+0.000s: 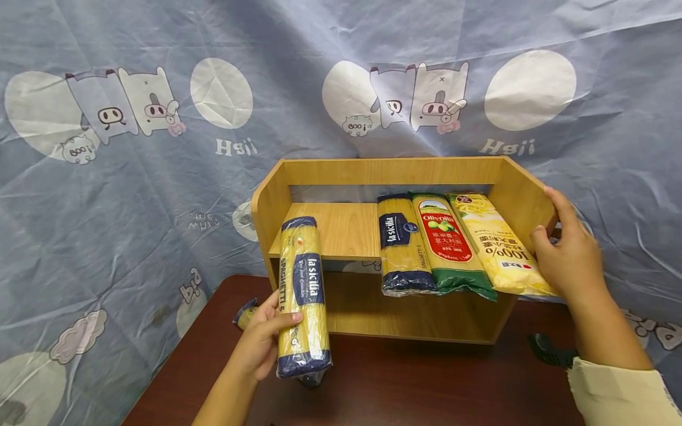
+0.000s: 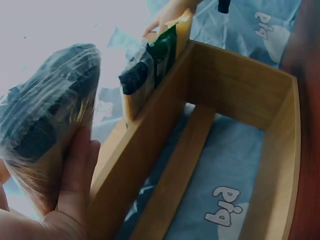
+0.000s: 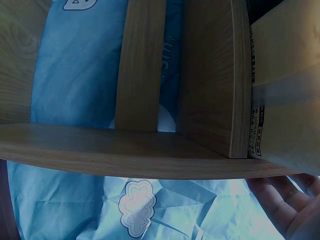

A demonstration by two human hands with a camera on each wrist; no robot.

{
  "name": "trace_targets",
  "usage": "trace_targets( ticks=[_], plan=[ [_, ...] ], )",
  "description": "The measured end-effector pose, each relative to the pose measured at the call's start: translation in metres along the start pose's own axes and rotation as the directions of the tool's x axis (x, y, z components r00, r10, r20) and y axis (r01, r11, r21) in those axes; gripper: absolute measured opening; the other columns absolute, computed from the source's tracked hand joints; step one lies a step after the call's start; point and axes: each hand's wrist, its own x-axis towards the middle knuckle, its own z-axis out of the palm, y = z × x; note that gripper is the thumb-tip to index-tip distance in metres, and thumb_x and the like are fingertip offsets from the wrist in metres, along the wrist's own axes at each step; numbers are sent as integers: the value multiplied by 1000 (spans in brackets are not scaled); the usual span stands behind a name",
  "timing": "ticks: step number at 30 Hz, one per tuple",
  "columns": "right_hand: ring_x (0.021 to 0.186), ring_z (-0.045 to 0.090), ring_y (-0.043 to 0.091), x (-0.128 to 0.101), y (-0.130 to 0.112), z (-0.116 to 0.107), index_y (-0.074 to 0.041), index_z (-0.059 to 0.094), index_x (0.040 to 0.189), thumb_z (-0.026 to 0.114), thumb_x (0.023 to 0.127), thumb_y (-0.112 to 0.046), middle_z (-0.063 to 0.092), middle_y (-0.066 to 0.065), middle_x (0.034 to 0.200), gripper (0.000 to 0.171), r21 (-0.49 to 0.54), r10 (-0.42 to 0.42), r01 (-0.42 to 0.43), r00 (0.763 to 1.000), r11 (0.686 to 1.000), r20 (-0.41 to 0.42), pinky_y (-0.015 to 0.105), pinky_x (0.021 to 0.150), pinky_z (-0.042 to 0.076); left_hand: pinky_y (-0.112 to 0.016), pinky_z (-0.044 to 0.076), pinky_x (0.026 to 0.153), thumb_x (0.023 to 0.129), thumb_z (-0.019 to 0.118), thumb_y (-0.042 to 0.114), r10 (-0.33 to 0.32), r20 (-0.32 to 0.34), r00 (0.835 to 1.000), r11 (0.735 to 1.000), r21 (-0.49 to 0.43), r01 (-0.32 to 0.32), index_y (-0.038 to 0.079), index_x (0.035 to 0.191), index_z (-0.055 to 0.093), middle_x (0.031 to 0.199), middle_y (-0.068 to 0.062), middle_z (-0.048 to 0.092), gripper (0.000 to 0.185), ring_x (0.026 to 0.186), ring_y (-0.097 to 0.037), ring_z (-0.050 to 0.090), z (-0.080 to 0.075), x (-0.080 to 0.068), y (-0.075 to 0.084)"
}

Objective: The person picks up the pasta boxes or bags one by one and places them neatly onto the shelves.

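Cartoon-print cloth backs the wooden shelf (image 1: 341, 228); the left hand (image 1: 261, 343) grips a spaghetti pack (image 1: 302, 296), apparently mid-stocking, while the right hand (image 1: 567, 254) clasps the shelf's right wall. Next, the pack likely needs sliding onto the bare left board.

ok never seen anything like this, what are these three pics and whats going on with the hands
No machine here: a person wears three cameras. The big picture comes from the head, looking down at both hands. The other two come from cameras on each wrist, so they look odd and close.

A wooden shelf stands on a dark brown table, with cartoon cloth behind. Three pasta packets lie on its upper board: a blue-labelled spaghetti packet, a green and red one and a yellow one.

The left hand has its grip round another spaghetti pack, held in front of the shelf. The right hand rests at the shelf's right side panel, beside the yellow packet.
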Motion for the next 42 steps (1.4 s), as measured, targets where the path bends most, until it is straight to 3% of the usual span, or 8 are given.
trace_targets(
  ticks=[5, 13, 19, 27, 33, 38, 42],
  plan=[
    [111, 58, 54, 0, -1, -1, -35, 24, 160, 44, 97, -16, 56, 33, 130, 69, 7, 11, -11, 1000, 1000, 2, 62, 81, 38, -32, 60, 88, 99, 49, 6, -36, -2, 999, 999, -16, 36, 8, 157, 21, 116, 0, 70, 64, 101, -16, 72, 1, 9, 9],
    [111, 59, 54, 0, 0, -1, -35, 24, 160, 44, 97, -17, 54, 34, 136, 69, 7, 11, -11, 1000, 1000, 2, 62, 82, 38, -30, 58, 86, 99, 48, 10, -84, -69, 994, 996, -26, 83, 12, 150, 34, 111, 2, 70, 53, 98, -14, 70, 6, 31, 18],
    [112, 58, 55, -1, 1, -1, -34, 24, 160, 44, 97, -16, 56, 33, 126, 69, 8, 5, -5, 1000, 1000, 0, 63, 82, 37, -28, 58, 81, 100, 48, 16, -123, -82, 989, 991, -58, 118, 15, 138, 40, 106, 4, 70, 39, 94, -12, 70, 5, 41, 24],
    [112, 59, 54, -1, 0, 1, -35, 24, 160, 43, 98, -17, 54, 27, 113, 68, 5, 0, 0, 1000, 1000, 1, 58, 79, 35, -24, 59, 77, 105, 42, 22, -112, -118, 987, 983, -160, 92, 17, 136, 39, 104, 6, 71, 32, 90, -9, 71, 3, 49, 30],
    [111, 58, 54, -2, 1, 1, -35, 23, 161, 43, 98, -17, 55, 30, 121, 68, 9, 0, 0, 1000, 1000, 2, 60, 80, 36, -23, 59, 78, 106, 40, 23, -118, -112, 987, 971, -221, 91, 16, 137, 37, 109, 5, 70, 32, 93, -9, 71, 1, 47, 30],
    [111, 58, 54, -1, 1, 0, -35, 24, 160, 43, 98, -17, 55, 31, 124, 68, 17, -5, 5, 1000, 1000, -4, 62, 80, 36, -23, 57, 84, 106, 38, 19, -61, -78, 995, 958, -284, 37, 17, 146, 30, 126, 3, 61, 41, 103, -10, 68, -2, 40, 27],
    [111, 58, 54, -1, 1, 1, -34, 24, 160, 43, 97, -16, 55, 30, 120, 68, 17, -8, 8, 1000, 1000, -3, 63, 81, 36, -23, 55, 85, 105, 36, 16, -33, -96, 995, 952, -307, 2, 20, 152, 21, 133, 3, 56, 49, 106, -10, 65, -4, 31, 23]
  ],
)
